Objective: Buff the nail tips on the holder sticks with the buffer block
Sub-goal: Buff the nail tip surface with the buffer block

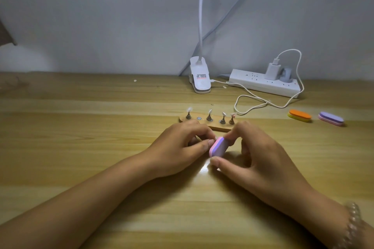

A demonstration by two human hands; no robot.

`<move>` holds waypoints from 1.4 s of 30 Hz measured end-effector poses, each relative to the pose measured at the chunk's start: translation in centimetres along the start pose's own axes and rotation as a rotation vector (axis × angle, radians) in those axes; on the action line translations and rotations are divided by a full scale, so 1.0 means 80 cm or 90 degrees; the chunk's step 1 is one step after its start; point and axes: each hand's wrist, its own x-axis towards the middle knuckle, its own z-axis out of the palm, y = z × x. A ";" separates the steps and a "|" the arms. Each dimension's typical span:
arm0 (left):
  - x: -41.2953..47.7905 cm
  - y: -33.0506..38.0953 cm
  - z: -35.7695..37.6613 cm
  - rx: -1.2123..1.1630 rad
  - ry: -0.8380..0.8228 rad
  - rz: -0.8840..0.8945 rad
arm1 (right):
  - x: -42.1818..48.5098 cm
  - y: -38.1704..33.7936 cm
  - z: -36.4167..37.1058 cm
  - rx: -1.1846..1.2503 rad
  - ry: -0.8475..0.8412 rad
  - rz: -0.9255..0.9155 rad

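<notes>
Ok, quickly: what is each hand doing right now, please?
Left hand: fingers curled, pinching what looks like a holder stick, mostly hidden.
Right hand: holding the buffer block.

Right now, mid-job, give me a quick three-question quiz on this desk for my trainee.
1. True or false: the right hand holds the pink and purple buffer block.
2. How many holder sticks stand on the wooden stand? A) three B) four C) five
3. Fill in: the spare orange block lies to the ___ of the stand.
Key: 1 true; 2 B; 3 right.
</notes>
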 end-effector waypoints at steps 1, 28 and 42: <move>0.000 0.000 0.000 0.001 0.000 0.001 | 0.002 0.003 -0.002 0.022 0.020 0.020; -0.001 0.000 -0.001 -0.012 0.012 0.014 | 0.001 0.002 -0.004 -0.048 0.017 0.027; 0.001 0.000 -0.001 -0.040 0.000 0.024 | 0.003 0.000 -0.005 0.018 0.033 0.008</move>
